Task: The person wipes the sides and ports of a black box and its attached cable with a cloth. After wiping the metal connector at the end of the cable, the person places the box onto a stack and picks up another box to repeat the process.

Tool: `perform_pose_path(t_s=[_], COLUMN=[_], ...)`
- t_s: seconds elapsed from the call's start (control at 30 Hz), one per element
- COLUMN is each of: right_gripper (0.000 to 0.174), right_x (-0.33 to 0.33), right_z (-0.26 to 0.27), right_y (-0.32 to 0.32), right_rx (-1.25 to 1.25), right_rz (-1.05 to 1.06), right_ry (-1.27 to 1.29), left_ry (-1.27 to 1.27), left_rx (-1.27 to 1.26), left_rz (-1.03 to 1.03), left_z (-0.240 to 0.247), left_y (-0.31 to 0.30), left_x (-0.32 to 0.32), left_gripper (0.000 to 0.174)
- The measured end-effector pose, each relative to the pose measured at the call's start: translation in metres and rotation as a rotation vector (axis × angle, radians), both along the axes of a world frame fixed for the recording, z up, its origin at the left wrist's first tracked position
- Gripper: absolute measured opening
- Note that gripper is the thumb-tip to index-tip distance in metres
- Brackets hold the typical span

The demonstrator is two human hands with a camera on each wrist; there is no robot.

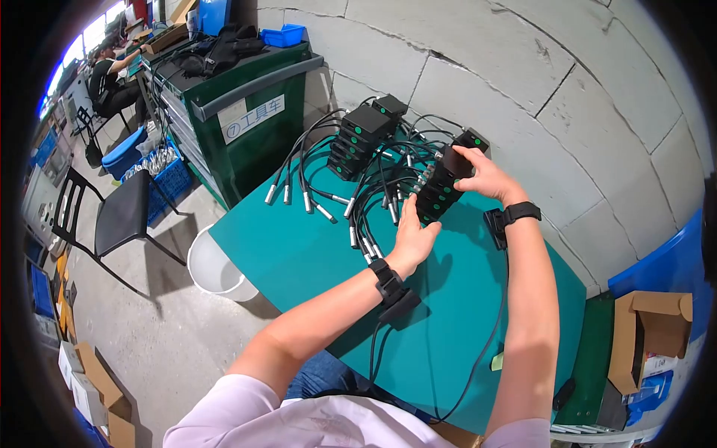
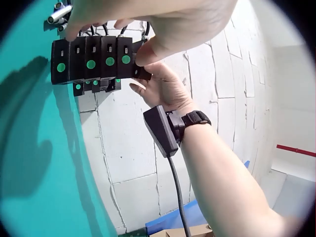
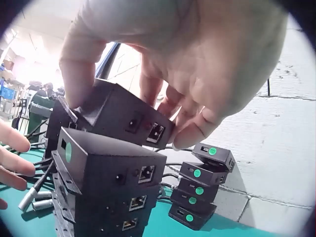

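The top box (image 3: pixel 123 116) sits on a tall stack (image 3: pixel 103 197) of black boxes. It looks a bit crooked, tipped up at one side. The right hand (image 3: pixel 187 64) has it in its grip, with the thumb on one side and the fingers on the other. So the box lies right between them, under the palm.

The stack is tall and thin. If the hand pushes down hard or off to one side, the stack could tip and the boxes could slide off one another. The top box could also slip if it is let go before it lies flat.

The left hand (image 1: pixel 413 237) is by the side of the stack with straight fingers and holds nothing. I think it touches the boxes, but the view is not clear there. If it comes away, nothing props the stack.

Cables (image 1: pixel 321 201) come out of the boxes and lie in a tangle on the green bench (image 1: pixel 299 261). A tug on one could pull a box out. Another stack (image 1: pixel 358 138) stands near, by the wall (image 1: pixel 523 67), and falling boxes might knock it.
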State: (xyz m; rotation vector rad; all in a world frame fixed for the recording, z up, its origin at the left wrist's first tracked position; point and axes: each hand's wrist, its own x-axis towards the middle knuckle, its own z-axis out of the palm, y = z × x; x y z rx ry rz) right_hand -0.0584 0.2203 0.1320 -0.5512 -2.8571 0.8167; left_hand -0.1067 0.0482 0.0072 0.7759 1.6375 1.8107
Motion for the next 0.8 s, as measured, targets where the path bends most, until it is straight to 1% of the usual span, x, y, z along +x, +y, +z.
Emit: perform_pose_path(t_s=[0.07,0.13,0.27,0.33,0.37,0.43,0.47,0.53,0.6,0.63,0.7,0.73,0.8], right_gripper=[0.082,0.083,0.083,0.078,0.078,0.071,0.071,0.066,0.066,0.065,0.065,0.065,0.066], right_x=[0.000,0.001,0.001,0.002,0.003,0.009,0.013,0.020,0.025,0.028,0.030,0.031,0.031], right_z=[-0.004,-0.006,-0.009,-0.006,-0.002,0.007,0.013,0.027,0.033,0.034,0.036,0.037,0.036], right_y=[0.000,0.001,0.005,0.008,0.005,0.000,-0.006,-0.018,-0.020,-0.021,-0.021,-0.021,-0.018], right_rx=[0.000,0.055,0.087,0.139,0.138,-0.197,-0.201,-0.380,-0.428,-0.429,-0.431,-0.454,-0.477], right_rz=[0.014,0.016,0.001,0.004,0.004,-0.026,-0.024,-0.003,0.022,0.047,0.070,0.050,0.028], right_ry=[0.032,0.080,0.071,0.074,0.077,0.141,0.141,0.155,0.121,0.130,0.137,0.165,0.198], left_ry=[-0.023,-0.031,-0.059,0.307,0.312,0.349,0.376,0.236,0.227,0.229,0.009,-0.046,-0.074], left_rx=[-0.019,-0.023,-0.045,-0.058,0.035,0.088,0.089,0.093,0.151,0.151,0.268,0.314,0.264], left_rz=[0.016,0.034,0.046,0.289,0.334,0.478,0.552,0.528,0.524,0.525,0.299,0.304,0.276], left_z=[-0.005,-0.016,-0.018,-0.017,-0.006,-0.004,-0.007,-0.009,-0.007,-0.007,-0.003,-0.001,0.017], left_y=[0.004,0.012,0.013,0.012,0.004,0.004,0.006,0.008,0.008,0.008,0.003,0.000,-0.019], left_x=[-0.001,-0.003,-0.004,-0.005,-0.009,-0.024,-0.032,-0.048,-0.054,-0.057,-0.060,-0.059,-0.050], left_gripper=[0.078,0.079,0.079,0.077,0.076,0.078,0.079,0.081,0.065,0.065,0.047,0.035,0.037])
